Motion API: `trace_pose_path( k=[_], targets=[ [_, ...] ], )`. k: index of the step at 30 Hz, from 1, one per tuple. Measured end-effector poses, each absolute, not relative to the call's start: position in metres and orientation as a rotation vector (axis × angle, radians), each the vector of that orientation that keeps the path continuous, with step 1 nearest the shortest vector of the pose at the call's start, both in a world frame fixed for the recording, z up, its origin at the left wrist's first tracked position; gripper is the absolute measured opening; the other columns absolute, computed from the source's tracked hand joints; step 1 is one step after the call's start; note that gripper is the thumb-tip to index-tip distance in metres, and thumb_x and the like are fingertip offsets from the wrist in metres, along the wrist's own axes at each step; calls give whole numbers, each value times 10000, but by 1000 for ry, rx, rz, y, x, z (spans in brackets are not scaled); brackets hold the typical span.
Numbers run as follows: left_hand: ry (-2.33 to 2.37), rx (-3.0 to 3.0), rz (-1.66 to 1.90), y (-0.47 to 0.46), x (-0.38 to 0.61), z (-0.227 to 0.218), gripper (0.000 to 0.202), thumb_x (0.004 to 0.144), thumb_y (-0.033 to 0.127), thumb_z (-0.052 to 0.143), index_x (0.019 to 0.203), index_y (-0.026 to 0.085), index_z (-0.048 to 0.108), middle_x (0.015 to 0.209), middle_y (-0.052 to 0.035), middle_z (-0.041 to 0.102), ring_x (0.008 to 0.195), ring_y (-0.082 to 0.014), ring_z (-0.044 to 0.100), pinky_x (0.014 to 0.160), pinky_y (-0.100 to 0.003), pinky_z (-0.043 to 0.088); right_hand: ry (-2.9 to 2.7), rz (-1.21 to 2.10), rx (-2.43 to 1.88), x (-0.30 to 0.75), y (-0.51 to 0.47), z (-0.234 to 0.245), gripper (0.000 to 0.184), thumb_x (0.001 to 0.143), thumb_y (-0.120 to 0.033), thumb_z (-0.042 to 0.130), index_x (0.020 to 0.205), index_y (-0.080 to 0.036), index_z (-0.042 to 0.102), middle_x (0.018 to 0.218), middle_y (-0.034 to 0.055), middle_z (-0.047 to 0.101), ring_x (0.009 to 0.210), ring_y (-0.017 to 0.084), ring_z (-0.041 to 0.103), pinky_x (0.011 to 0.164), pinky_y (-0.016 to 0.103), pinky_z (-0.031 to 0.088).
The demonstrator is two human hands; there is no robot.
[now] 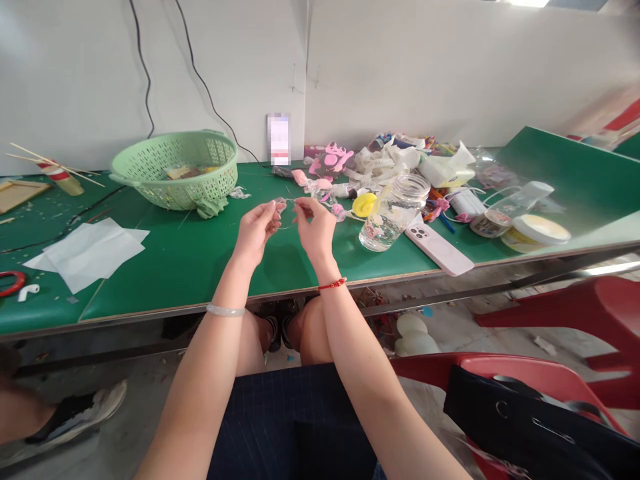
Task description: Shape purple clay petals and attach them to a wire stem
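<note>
Hands up over the green counter (165, 280), fingertips near each other with a small gap. Left hand (255, 233): thumb and fingers pinched on a small pinkish-grey piece (281, 203), blurry, can't ID it. Right hand (316, 230): fingertips closed together, looks like on a thin strand (286, 227) that bows through the gap between the 2 hands. So the piece sits at the left fingertips, above the counter.

Wrists: pale bangle (225, 311) left, red cord bracelet (333, 284) right.

Just right of the right hand: yellow round item (364, 205), then clear jar (395, 213), no lid. Pale pink phone (440, 250) lies flat beside the jar, camera side up. Behind those, a heap of whitish strips (385, 163) with a pink cutout shape (333, 159) to its left. Farther right: tub with white lid (537, 230).

Back of counter: 1 more phone (279, 140), upright near the wall, screen pixelated. Left of it, green perforated basket (220, 177), bits inside. Left front: white sheets (95, 253), overlapping; white earbud (29, 291) near the edge.

Lower right, off the counter: red chair (500, 363), black bag (525, 420) on it.
</note>
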State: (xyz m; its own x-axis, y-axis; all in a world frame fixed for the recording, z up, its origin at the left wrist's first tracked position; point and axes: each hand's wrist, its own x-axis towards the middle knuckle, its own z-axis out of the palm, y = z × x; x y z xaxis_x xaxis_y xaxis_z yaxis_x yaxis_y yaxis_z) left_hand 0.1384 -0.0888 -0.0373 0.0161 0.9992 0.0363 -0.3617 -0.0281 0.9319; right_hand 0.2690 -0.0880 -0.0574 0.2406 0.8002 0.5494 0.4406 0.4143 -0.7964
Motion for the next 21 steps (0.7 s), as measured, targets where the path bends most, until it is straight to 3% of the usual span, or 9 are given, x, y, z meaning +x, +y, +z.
trace_pose_path(
  k=[10, 17, 21],
  targets=[
    [1062, 1294, 1507, -89, 137, -38, 264, 830, 428, 814, 787, 180, 734, 657, -5, 649, 592, -115, 586, 587, -232, 449, -1393, 390, -1170, 267, -92, -55, 82, 946, -255, 621, 926, -202, 680, 887, 39, 764, 721, 162, 687, 837, 340, 551],
    [1002, 1503, 1484, -86, 133, -39, 276, 861, 457, 772, 793, 192, 738, 682, -21, 680, 599, -129, 594, 600, -245, 464, -1362, 479, -1068, 270, -97, -50, 426, 993, -556, 541, 737, -217, 571, 642, -21, 642, 611, 127, 615, 679, 271, 497],
    [974, 1571, 1422, -87, 132, -38, 303, 856, 487, 767, 784, 194, 739, 653, -21, 674, 592, -137, 595, 610, -254, 465, -1300, 564, -1066, 273, -94, -51, 491, 968, -639, 532, 711, -221, 555, 602, -29, 614, 589, 122, 612, 627, 259, 487]
  ],
)
